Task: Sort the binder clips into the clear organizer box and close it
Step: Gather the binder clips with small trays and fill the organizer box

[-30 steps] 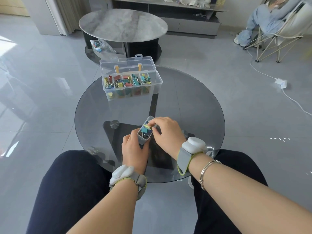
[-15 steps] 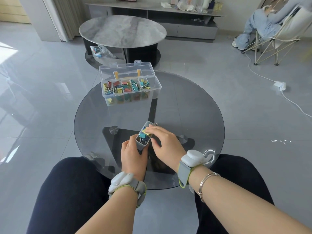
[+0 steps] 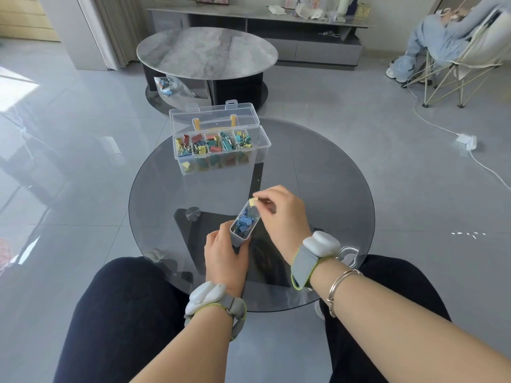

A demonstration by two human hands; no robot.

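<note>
Organizer box (image 3: 221, 150) stands open at the far side of the round glass table (image 3: 318, 172), lid tipped back, its row of compartments filled with mixed coloured binder clips. Nearer, the left hand (image 3: 225, 251) grips a small grey tray (image 3: 244, 226), tilted, now holding mostly blue clips. The right hand (image 3: 279, 212) pinches a yellow clip (image 3: 253, 201) just above the tray's far end; half a second ago its fingers were down inside the tray.
</note>
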